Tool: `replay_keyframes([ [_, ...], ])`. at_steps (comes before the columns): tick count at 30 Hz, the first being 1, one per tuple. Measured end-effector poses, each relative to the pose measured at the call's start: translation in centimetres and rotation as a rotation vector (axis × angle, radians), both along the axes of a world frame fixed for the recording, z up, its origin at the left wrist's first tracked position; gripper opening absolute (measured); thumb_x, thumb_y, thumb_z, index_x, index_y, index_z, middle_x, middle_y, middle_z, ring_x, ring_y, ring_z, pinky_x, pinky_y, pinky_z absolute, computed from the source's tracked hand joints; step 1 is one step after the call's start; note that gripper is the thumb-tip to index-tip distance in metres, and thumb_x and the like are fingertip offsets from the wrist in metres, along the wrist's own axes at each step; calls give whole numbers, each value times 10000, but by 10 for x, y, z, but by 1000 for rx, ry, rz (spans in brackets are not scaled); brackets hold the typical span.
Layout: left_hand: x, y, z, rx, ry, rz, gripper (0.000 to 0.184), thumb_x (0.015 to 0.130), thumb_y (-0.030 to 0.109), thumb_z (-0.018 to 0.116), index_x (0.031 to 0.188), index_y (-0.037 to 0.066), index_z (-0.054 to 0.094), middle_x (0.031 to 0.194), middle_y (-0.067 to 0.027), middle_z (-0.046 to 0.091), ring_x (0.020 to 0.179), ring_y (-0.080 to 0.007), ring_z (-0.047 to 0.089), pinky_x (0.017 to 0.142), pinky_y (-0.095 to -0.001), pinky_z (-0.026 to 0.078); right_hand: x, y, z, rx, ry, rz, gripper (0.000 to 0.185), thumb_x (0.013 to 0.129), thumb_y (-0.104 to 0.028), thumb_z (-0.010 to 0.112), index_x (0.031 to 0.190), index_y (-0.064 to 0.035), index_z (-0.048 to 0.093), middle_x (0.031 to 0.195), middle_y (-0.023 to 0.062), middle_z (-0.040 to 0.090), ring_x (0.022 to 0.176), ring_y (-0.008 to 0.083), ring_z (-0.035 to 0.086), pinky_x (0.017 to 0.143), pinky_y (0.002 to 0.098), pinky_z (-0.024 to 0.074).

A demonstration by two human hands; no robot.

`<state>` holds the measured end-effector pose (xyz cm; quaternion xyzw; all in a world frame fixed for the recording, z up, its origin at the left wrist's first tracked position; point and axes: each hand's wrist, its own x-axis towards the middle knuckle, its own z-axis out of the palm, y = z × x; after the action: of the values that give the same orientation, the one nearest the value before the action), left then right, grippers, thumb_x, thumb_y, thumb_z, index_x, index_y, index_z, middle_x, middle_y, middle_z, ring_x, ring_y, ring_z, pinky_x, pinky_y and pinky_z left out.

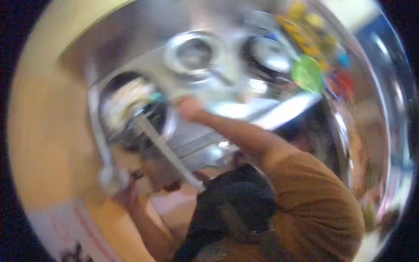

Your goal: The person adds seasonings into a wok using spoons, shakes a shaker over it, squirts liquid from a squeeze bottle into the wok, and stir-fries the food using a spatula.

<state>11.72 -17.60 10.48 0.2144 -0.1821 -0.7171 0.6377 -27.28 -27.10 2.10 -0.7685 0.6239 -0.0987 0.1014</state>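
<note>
The whole view is smeared by motion. My right hand [190,108] reaches over the counter, just right of a large dark-rimmed pan [168,124]; its fingers are too blurred to read. Pale food [131,96] fills part of that pan, and a small teal thing [156,97] shows near its right side. From the pan a long pale handle [168,153] runs down toward my body. My left hand [128,192] is low on the left, beside the rounded grey end of a long bar [98,126]. Whether it grips the bar cannot be made out.
A round metal pot [172,54] with something like a handle stands beyond my right hand. Farther right are a dark pan with a shiny lid [273,56], a green round item [307,73] and several yellow packets [301,32]. A tan surface [48,122] lies left.
</note>
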Motion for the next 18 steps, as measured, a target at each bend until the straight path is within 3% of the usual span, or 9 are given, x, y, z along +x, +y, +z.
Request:
replay_keyframes([
  [2,-32,9,15,60,8,-124,626,867,421,537,1376,116,338,1358,-202,397,1135,-394,482,767,-541,528,-8,70,83,182,-607,-350,321,890,-270,443,1039,-51,626,1127,202,587,1013,353,567,871,431,452],
  [4,-73,20,34,119,21,-264,625,871,417,533,1384,128,324,1372,-200,378,1128,-405,483,757,-543,529,-38,125,146,261,-679,-369,362,899,-278,464,1178,-62,544,1024,228,561,971,351,551,827,460,436],
  [5,-98,27,44,139,24,-333,625,873,415,530,1389,134,317,1379,-199,368,1125,-411,484,752,-544,529,-58,161,126,-260,-433,-93,382,884,-203,503,1234,-50,493,978,210,537,950,332,533,791,447,442],
  [7,-151,39,64,166,20,-465,625,878,411,526,1397,145,303,1393,-197,349,1119,-422,485,743,-547,530,-130,236,169,-162,-589,-311,383,856,-90,518,1238,-53,504,992,186,525,921,319,523,772,412,449],
  [11,-288,68,78,269,41,-757,626,886,403,517,1414,169,274,1421,-192,311,1106,-444,487,723,-551,532,-332,409,136,-712,-566,-1205,398,770,19,505,1160,-32,557,1007,178,561,966,339,522,865,408,420],
  [12,-325,76,79,300,47,-832,627,888,401,515,1418,175,267,1428,-191,301,1103,-450,488,719,-552,533,-390,463,113,-878,-311,-1397,385,797,18,477,1169,-22,568,1021,147,593,971,288,552,865,379,432],
  [14,-395,93,83,370,42,-988,629,893,397,511,1426,186,253,1442,-188,282,1096,-461,489,709,-555,534,-479,575,77,-857,-908,-1926,395,874,-4,424,1259,-12,516,1235,147,556,1112,212,530,952,328,413],
  [16,-462,111,78,442,38,-1140,631,897,393,507,1434,198,239,1456,-186,263,1090,-472,490,699,-557,535,-546,651,24,-1032,-460,-2003,397,876,-43,437,1265,12,499,1230,182,558,1156,267,520,1002,344,378],
  [18,-530,127,63,497,26,-1271,679,867,458,534,1427,179,269,1460,-202,244,1200,-498,366,797,-610,483,-611,695,1,-816,-222,-2009,426,867,-134,481,1269,6,489,1223,201,555,1145,314,527,1005,359,372],
])
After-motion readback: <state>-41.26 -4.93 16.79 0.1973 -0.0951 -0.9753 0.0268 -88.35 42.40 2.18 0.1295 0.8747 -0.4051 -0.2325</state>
